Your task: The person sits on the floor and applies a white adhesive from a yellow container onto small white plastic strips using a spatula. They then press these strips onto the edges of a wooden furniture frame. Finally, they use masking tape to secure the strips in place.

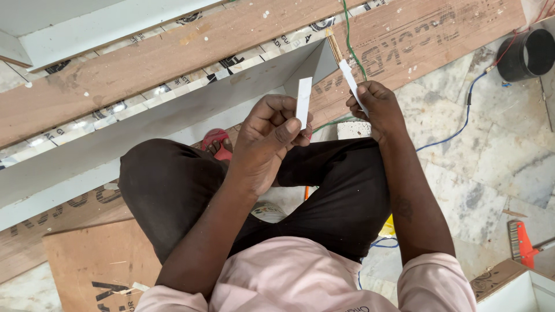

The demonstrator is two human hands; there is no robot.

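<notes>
White strip [303, 102] pinched; left hand [267, 137]

- Mid-frame, our left hand [269, 138] pinches a short white strip [304, 102] upright.
- Just right, our right hand [374, 110] grips a thin brush [342, 60] pointing up-left.
- A black pipe [526, 55] sits upper right.

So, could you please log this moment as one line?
left hand: pinches short white strip | right hand: holds second white strip | posture: seated by plywood boards | floor: orange-handled tool
</notes>
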